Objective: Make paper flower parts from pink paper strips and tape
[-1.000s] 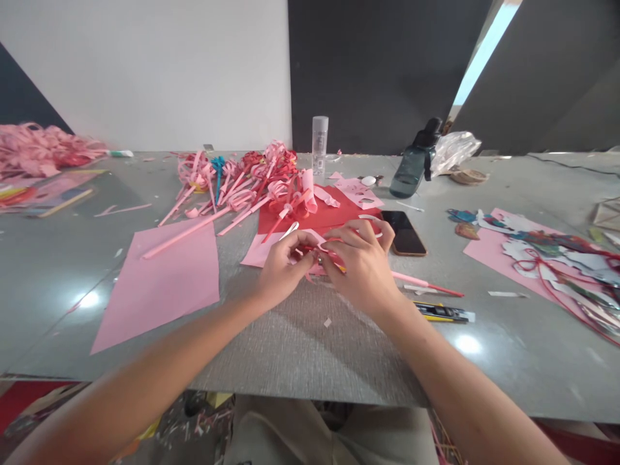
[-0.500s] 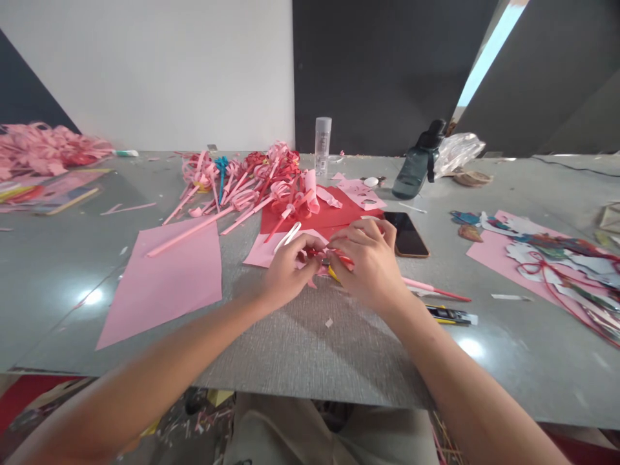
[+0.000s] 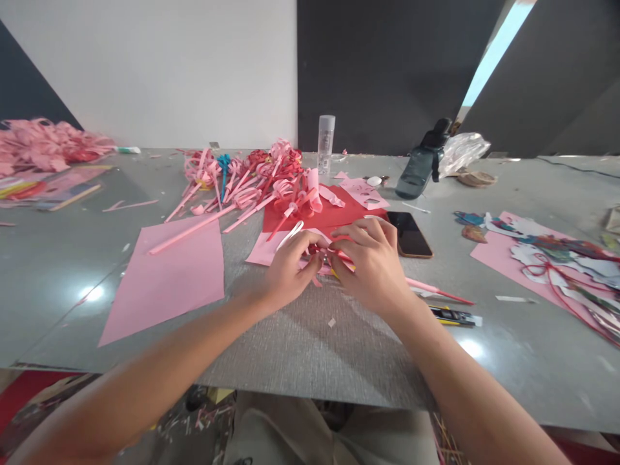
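My left hand [image 3: 294, 265] and my right hand [image 3: 371, 258] meet fingertip to fingertip above the table's middle. Both are closed in a pinch on a small red and pink paper piece [image 3: 320, 249], mostly hidden by the fingers. Beneath and behind them lie a pink sheet [image 3: 261, 248] and a red sheet [image 3: 285, 216]. White-handled scissors, or a similar looped white thing [image 3: 290, 234], show beside my left hand. A pink and red paper stick [image 3: 436, 289] sticks out to the right from under my right hand.
Curled paper flowers on sticks [image 3: 242, 187] lie behind at the left, above a large pink sheet [image 3: 169, 278]. Rightward are a phone [image 3: 409, 234], a cutter knife [image 3: 453, 316], a dark bottle [image 3: 419, 169] and cut-outs [image 3: 547, 252]. A clear bottle [image 3: 325, 145] stands at the back.
The whole view has shifted slightly. My hands stay together at the same spot, with the fingertips of both hands slightly changed around the small paper piece.
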Available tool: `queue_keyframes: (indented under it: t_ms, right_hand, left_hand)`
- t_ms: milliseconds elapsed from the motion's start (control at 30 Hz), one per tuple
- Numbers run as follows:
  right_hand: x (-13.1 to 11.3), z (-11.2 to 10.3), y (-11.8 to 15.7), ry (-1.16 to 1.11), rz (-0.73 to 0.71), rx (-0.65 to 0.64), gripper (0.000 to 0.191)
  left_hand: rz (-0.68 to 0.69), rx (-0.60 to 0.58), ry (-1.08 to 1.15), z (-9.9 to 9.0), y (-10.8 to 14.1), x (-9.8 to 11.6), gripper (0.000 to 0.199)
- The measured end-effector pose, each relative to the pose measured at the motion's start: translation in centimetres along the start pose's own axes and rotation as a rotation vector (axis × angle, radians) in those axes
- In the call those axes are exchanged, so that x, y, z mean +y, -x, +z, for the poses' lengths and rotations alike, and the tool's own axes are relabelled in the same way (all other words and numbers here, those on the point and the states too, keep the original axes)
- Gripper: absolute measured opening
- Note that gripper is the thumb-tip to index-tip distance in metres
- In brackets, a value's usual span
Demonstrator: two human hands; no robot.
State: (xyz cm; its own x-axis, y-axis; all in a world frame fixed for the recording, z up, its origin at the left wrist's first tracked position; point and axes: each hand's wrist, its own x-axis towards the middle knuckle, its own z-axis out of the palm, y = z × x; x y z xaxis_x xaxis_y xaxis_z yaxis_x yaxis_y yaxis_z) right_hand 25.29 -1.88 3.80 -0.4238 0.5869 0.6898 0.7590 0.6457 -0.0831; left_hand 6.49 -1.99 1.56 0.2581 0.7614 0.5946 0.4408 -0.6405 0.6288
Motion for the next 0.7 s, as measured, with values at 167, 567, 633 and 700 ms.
queue_keyframes:
  t_ms: [167, 567, 633, 700]
  right_hand:
    - [-0.03, -0.2, -0.04, 0.005, -0.005, -0.014, 0.012]
    - [-0.13, 0.13, -0.13, -0.021, -0.003, 0.037, 0.01]
    - [-0.06, 0.19, -0.11, -0.02, 0.0, 0.057, 0.01]
    - [-0.02, 0.23, -0.09, -0.021, -0.002, 0.063, 0.008]
  left_hand:
    - [0.037, 0.007, -0.001, 0.0, 0.14, 0.0, 0.014]
    - [-0.125, 0.005, 0.161, 0.1, 0.14, 0.09, 0.012]
    - [-0.154, 0.006, 0.196, 0.14, 0.13, 0.07, 0.011]
    - [-0.162, 0.008, 0.229, 0.23, 0.11, 0.01, 0.01]
